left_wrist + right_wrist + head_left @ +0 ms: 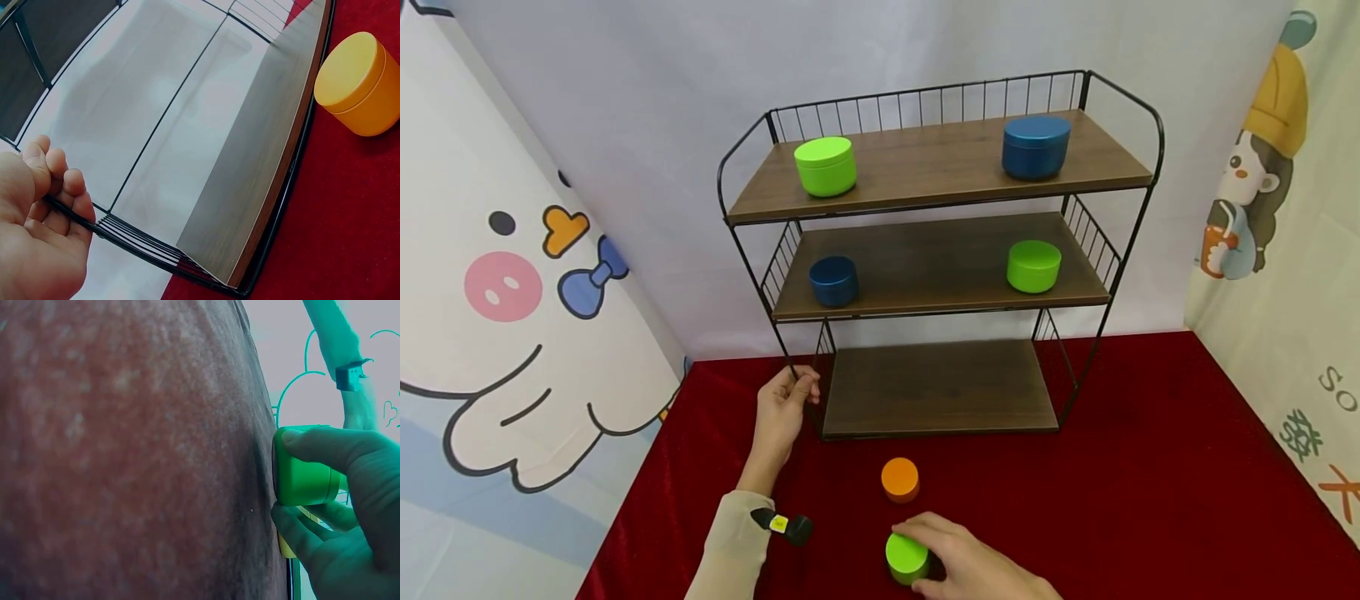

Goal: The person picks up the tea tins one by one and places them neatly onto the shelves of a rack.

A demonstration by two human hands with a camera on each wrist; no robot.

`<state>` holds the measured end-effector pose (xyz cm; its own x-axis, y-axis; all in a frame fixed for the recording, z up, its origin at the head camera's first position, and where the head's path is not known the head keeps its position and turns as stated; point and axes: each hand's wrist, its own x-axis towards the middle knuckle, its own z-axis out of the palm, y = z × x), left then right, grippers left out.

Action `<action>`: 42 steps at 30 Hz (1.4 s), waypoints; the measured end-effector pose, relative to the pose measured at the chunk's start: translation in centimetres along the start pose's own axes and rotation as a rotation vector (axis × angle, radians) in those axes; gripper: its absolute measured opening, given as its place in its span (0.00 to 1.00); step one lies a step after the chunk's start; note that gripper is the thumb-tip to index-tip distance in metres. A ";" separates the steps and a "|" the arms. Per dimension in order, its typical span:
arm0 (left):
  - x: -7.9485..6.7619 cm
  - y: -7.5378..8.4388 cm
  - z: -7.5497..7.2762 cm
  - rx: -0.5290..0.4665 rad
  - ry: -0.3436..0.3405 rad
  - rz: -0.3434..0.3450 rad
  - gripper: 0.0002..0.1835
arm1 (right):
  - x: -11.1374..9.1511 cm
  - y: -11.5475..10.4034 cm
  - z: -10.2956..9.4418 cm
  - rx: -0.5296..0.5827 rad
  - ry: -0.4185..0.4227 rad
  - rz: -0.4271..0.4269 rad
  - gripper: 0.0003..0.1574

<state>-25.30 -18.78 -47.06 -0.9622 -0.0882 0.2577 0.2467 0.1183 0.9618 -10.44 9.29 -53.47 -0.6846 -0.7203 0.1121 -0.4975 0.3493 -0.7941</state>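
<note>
My left hand (786, 404) grips the black metal side post of a three-tier shelf rack (940, 392) near its bottom left. In the left wrist view its fingers (74, 181) curl round the thin frame bar. At the front, my right hand (966, 562) holds a small green round tin (907, 557) between thumb and fingers, the tin standing on the red cloth. The right wrist view shows the same green tin (306, 467) with the thumb on one side and fingers on the other. Just behind it an orange round tin (900, 479) stands on the cloth, in front of the rack.
On the top shelf are a green tin (826, 167) at left and a blue oval tin (1036, 147) at right. The middle shelf bears a dark blue tin (834, 281) and a green tin (1033, 267). Red cloth (1150, 467) covers the table; printed curtains hang around it.
</note>
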 end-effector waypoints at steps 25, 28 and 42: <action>0.1 0.0 -0.1 0.020 0.002 -0.005 0.09 | -1.2 0.8 -1.8 -0.035 0.126 0.062 0.36; 0.1 0.0 -0.1 0.019 0.000 -0.008 0.09 | -1.3 0.9 -2.1 -0.048 0.139 0.067 0.36; 0.0 0.0 0.0 0.009 -0.002 -0.006 0.09 | -1.8 1.5 -3.1 -0.108 0.180 0.105 0.37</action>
<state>-25.29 -18.76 -47.04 -0.9640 -0.0866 0.2515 0.2397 0.1265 0.9626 -11.62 12.91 -52.97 -0.8148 -0.5614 0.1445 -0.4658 0.4857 -0.7397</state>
